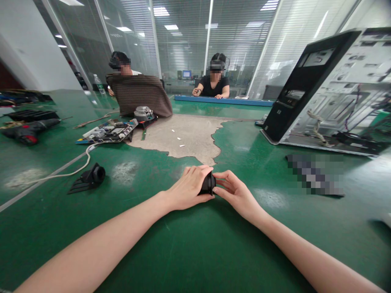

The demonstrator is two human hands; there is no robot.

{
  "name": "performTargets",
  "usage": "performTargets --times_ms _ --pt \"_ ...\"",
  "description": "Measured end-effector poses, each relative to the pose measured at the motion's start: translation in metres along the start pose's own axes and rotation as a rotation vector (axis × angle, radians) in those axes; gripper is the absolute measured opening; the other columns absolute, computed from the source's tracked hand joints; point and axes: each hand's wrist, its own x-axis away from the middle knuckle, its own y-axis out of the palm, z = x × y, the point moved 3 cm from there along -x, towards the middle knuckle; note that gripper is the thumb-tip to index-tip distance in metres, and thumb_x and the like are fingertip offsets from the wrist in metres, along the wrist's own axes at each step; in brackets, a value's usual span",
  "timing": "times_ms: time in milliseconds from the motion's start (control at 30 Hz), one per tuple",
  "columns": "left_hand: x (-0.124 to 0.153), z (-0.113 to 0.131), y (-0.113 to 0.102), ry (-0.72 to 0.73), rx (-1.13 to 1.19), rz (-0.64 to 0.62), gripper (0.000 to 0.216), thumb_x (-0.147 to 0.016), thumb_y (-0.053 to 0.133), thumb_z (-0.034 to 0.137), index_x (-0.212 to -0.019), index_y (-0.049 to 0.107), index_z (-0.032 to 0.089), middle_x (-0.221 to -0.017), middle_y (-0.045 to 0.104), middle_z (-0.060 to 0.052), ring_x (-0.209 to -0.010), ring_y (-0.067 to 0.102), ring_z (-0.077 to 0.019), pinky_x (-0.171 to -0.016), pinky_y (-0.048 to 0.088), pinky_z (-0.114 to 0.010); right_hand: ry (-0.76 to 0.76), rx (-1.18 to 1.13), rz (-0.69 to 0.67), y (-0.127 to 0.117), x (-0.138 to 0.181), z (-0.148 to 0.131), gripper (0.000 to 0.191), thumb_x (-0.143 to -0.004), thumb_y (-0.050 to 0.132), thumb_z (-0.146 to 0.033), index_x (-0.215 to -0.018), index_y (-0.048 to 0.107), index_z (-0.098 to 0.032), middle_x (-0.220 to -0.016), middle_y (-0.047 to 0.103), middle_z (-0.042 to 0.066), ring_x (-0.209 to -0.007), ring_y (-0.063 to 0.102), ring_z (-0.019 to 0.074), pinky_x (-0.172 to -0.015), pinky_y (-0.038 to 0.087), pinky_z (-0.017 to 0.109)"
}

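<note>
In the head view a small black plastic piece with a raised rim point(208, 184) is between my two hands, just above or on the green tabletop. My left hand point(191, 185) wraps over its left side, the fingers curled round the back and the thumb below. From the right, my right hand point(233, 191) reaches the rim with bent fingertips and thumb, closed on its edge. Much of the piece is hidden by my left hand. To the left lies a black plastic duct-like part point(91, 177) with a round opening and flat slats.
A circuit board point(106, 132) and a metal-topped cooler point(143, 115) lie ahead left, near a cordless drill point(30, 130). At right stands an open computer case point(324, 89). A white cable point(87, 158) crosses the left side. Two people sit across the table.
</note>
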Motion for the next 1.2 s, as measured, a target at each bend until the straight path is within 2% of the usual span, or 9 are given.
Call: performTargets --times_ms 133,233,433,600,667,767,900,1067,1200 --pt "0.0 0.001 -0.004 -0.001 0.072 -0.039 0.075 -0.074 0.052 0.051 -0.131 0.014 0.02 -0.132 0.034 -0.013 -0.114 0.036 -0.0254 -0.093 0.026 -0.04 -0.026 -0.049 -0.013 0.001 0.005 0.0 0.02 -0.074 0.059 -0.022 -0.091 0.049 -0.024 -0.103 0.052 0.001 -0.106 0.052 0.0166 -0.092 0.044 0.035" --pt "-0.001 0.002 -0.007 -0.018 0.131 -0.031 0.071 -0.076 0.048 0.052 -0.132 0.014 0.023 -0.13 0.04 -0.01 -0.111 0.038 -0.0235 -0.092 0.026 -0.039 -0.061 -0.098 -0.026 0.003 0.009 0.0 0.02 -0.073 0.06 -0.021 -0.09 0.05 -0.024 -0.102 0.049 0.001 -0.105 0.051 0.0158 -0.094 0.043 0.035" --pt "-0.004 0.004 -0.004 -0.002 0.119 0.003 0.054 -0.075 0.047 0.054 -0.118 0.037 0.022 -0.12 0.048 -0.007 -0.106 0.042 -0.021 -0.09 0.027 -0.034 -0.065 -0.11 -0.046 0.006 0.011 -0.003 0.02 -0.074 0.06 -0.023 -0.09 0.048 -0.024 -0.1 0.05 0.001 -0.101 0.052 0.0152 -0.091 0.045 0.035" --pt "-0.004 0.006 -0.002 -0.054 0.112 0.032 0.044 -0.08 0.043 0.051 -0.11 0.04 0.02 -0.114 0.05 -0.006 -0.1 0.044 -0.0201 -0.084 0.029 -0.033 -0.046 -0.029 0.0 0.004 0.009 -0.006 0.015 -0.076 0.057 -0.028 -0.088 0.05 -0.023 -0.096 0.054 0.002 -0.097 0.054 0.0162 -0.087 0.046 0.034" --pt "-0.004 0.006 -0.003 -0.041 0.111 0.02 0.049 -0.077 0.046 0.054 -0.112 0.038 0.02 -0.114 0.05 -0.007 -0.099 0.044 -0.0211 -0.084 0.029 -0.034 -0.04 -0.016 -0.013 0.004 0.009 -0.007 0.016 -0.076 0.058 -0.028 -0.088 0.05 -0.023 -0.096 0.054 0.001 -0.098 0.054 0.0166 -0.087 0.046 0.034" --pt "-0.003 0.006 -0.004 0.013 0.09 -0.028 0.07 -0.062 0.058 0.06 -0.114 0.035 0.019 -0.116 0.046 -0.01 -0.101 0.042 -0.0246 -0.085 0.029 -0.037 -0.012 -0.002 -0.023 0.003 0.009 -0.006 0.021 -0.075 0.059 -0.027 -0.094 0.048 -0.024 -0.099 0.053 0.002 -0.099 0.054 0.0166 -0.087 0.047 0.035" --pt "-0.001 0.006 -0.004 0.017 0.033 -0.047 0.071 -0.062 0.064 0.052 -0.117 0.032 0.019 -0.118 0.044 -0.012 -0.104 0.041 -0.0266 -0.085 0.03 -0.039 0.001 -0.004 -0.065 0.003 0.01 -0.004 0.024 -0.075 0.058 -0.024 -0.097 0.049 -0.023 -0.099 0.054 0.003 -0.1 0.053 0.0173 -0.089 0.046 0.037" --pt "-0.001 0.003 -0.001 -0.012 0.031 -0.019 0.068 -0.062 0.067 0.042 -0.115 0.031 0.017 -0.112 0.048 -0.01 -0.097 0.045 -0.0242 -0.082 0.032 -0.037 -0.093 -0.042 -0.065 0.004 0.012 -0.005 0.026 -0.073 0.061 -0.019 -0.096 0.05 -0.025 -0.102 0.049 0.001 -0.103 0.051 0.0162 -0.092 0.044 0.035" --pt "-0.001 0.001 0.001 -0.005 0.023 0.003 0.064 -0.063 0.066 0.041 -0.111 0.033 0.016 -0.111 0.049 -0.01 -0.095 0.044 -0.0237 -0.081 0.032 -0.037 -0.037 -0.043 -0.065 0.005 0.01 -0.005 0.016 -0.077 0.056 -0.023 -0.092 0.05 -0.023 -0.094 0.053 0.001 -0.095 0.055 0.0158 -0.085 0.047 0.033"
